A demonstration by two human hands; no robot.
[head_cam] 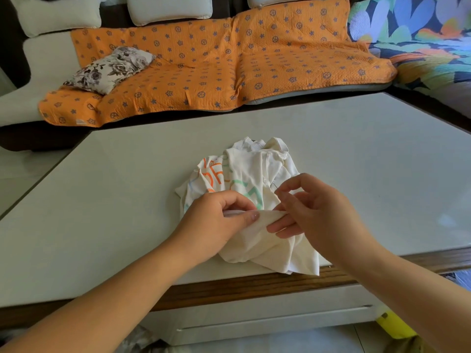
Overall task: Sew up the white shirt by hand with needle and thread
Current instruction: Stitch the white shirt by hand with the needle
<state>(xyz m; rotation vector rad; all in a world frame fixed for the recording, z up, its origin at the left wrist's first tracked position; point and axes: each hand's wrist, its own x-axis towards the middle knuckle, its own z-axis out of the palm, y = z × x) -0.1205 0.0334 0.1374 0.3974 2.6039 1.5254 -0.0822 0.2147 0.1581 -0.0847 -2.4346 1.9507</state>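
Note:
A crumpled white shirt (pixel 257 174) with orange and green printed letters lies near the front edge of the table (pixel 127 200). My left hand (pixel 216 220) pinches a fold of the shirt's hem between thumb and fingers. My right hand (pixel 313 210) is just to the right of it, thumb and forefinger close together above the same fold, the other fingers under the cloth. A thin dark line, perhaps thread or needle, shows by the right forefinger; I cannot make out which.
The pale table has a wooden front edge (pixel 254 284) with a drawer below. Behind it stands a sofa with an orange patterned cover (pixel 216 64) and a floral cushion (pixel 109 68). A yellow object (pixel 392 324) sits on the floor at lower right.

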